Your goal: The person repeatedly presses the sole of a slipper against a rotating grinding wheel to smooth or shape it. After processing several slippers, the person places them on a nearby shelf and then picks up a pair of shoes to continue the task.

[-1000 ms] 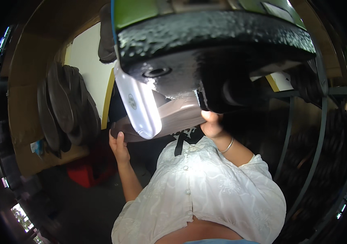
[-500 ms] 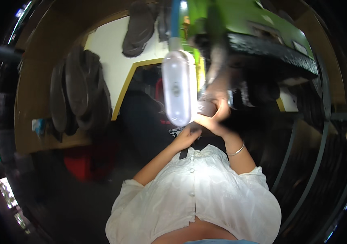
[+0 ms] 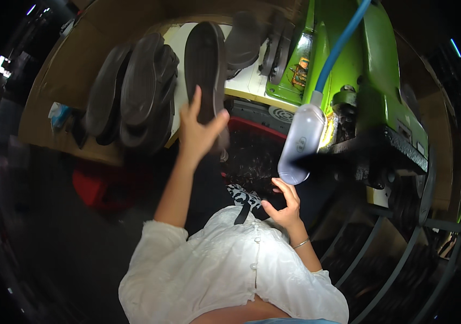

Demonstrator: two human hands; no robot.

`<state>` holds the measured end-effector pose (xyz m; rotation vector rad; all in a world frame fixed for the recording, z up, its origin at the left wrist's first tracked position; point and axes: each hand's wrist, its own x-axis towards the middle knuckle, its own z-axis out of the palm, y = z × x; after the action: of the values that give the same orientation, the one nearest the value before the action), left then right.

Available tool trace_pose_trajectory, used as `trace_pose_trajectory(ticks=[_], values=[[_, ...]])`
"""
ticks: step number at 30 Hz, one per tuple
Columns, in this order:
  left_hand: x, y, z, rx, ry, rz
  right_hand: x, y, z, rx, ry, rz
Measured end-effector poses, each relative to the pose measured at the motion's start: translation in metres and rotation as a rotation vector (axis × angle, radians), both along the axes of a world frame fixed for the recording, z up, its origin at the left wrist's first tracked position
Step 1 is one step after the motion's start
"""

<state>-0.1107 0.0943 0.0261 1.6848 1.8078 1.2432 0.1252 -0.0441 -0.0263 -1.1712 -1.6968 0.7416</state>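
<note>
My left hand [image 3: 192, 135] reaches over the lower end of a dark brown slipper sole [image 3: 205, 59], thumb and fingers spread wide. The sole's lower end is blurred and partly hidden behind the hand, so I cannot tell whether they touch. My right hand [image 3: 287, 208] is just below a pale oval lamp [image 3: 301, 143], empty, its fingers apart and slightly bent. To the left of the sole, more dark slippers [image 3: 144, 89] lie in overlapping layers on the white tabletop [image 3: 175, 40]. Another dark slipper [image 3: 243, 40] lies to its right.
A green machine [image 3: 373, 70] stands at the right, with a blue tube [image 3: 344, 46] running to the lamp. Cardboard [image 3: 52, 81] walls surround the table. Below are a red container [image 3: 257, 127] holding dark scraps, a red object [image 3: 98, 186] at left, and a metal rack [image 3: 392, 264] at right.
The view has swung left. My hands, together by the machine before, are now apart: the left moved up to the table, the right drew back. Another sole now lies beside the left pile.
</note>
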Motion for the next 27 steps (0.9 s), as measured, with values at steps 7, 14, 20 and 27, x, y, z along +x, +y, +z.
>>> trace_pose_trajectory(ticks=[7,14,20,27], values=[[-0.024,0.104,-0.008,0.093,0.457,0.125,0.007,0.004,0.001,-0.015,-0.012,-0.034],[0.003,0.169,-0.05,0.352,0.504,-0.16,0.002,0.004,0.004,-0.101,0.014,0.02],[0.05,0.043,-0.035,0.595,-0.012,-0.367,0.009,0.003,-0.031,-0.526,0.545,-0.035],[0.069,-0.124,-0.069,0.279,-0.087,-0.712,0.0,0.032,-0.051,-0.886,0.905,0.124]])
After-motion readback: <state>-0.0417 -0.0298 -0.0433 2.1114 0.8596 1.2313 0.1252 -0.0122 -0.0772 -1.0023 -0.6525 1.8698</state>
